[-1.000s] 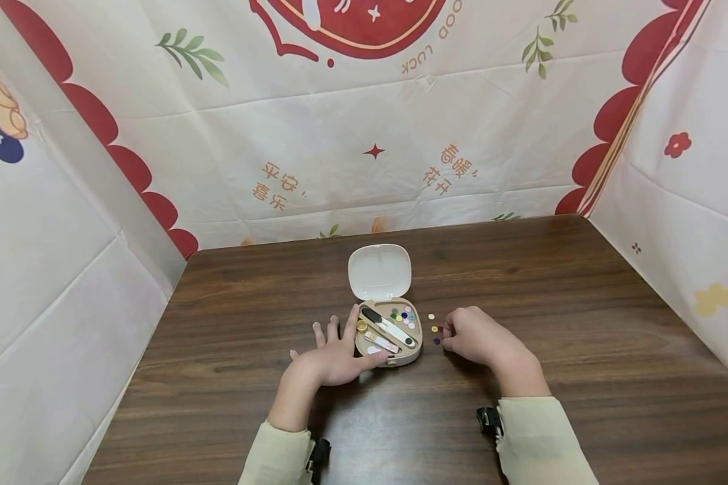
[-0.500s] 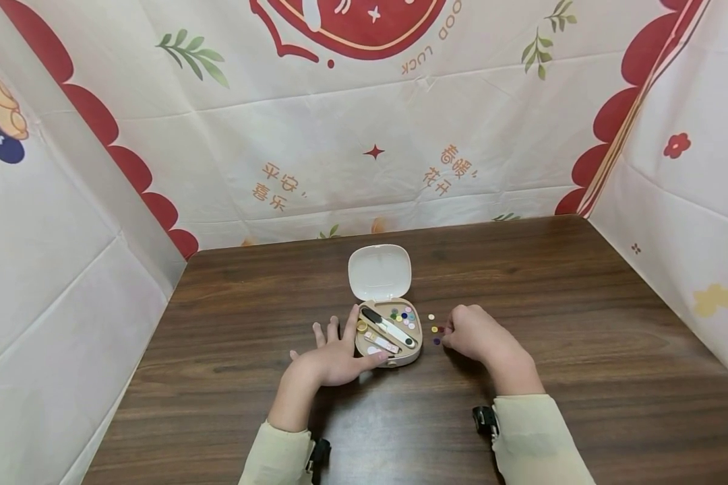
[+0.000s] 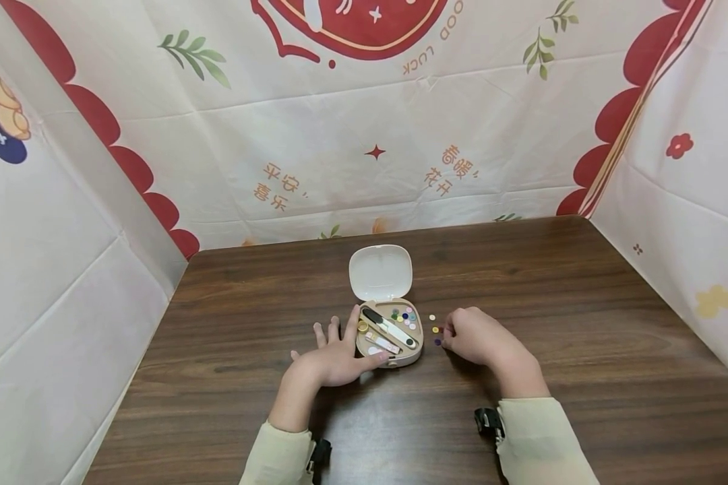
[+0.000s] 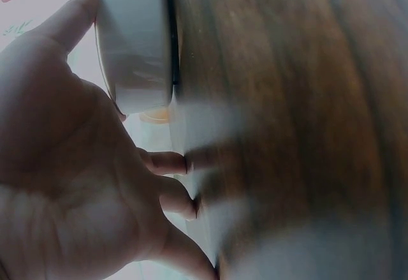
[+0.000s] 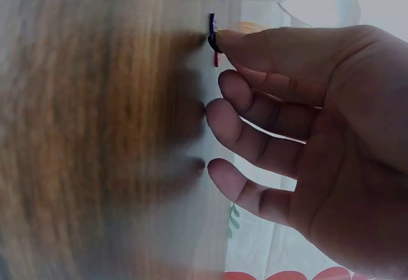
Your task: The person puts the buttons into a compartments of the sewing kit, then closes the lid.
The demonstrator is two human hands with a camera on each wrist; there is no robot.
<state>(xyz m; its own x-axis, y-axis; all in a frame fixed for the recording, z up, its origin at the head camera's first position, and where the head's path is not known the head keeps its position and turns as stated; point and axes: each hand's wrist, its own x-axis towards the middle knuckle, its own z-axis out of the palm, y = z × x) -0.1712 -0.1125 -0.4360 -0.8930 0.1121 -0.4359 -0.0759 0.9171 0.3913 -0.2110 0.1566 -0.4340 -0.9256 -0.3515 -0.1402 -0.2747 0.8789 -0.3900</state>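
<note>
Open case (image 3: 409, 359) at frame center, lid (image 3: 380, 273) raised behind. Upper-right compartment: multicolored buttons (image 3: 406, 316). Diagonal middle: black-and-white tool (image 3: 390, 328). Lower left: gold round piece (image 3: 362, 327), pale strip (image 3: 382, 342). Left hand (image 3: 332, 361) spread, thumb and index touching case. Right hand (image 3: 474, 333), fingers bent, at loose buttons (image 3: 435, 330) just right of case; can't tell if it's pinching one.
</note>
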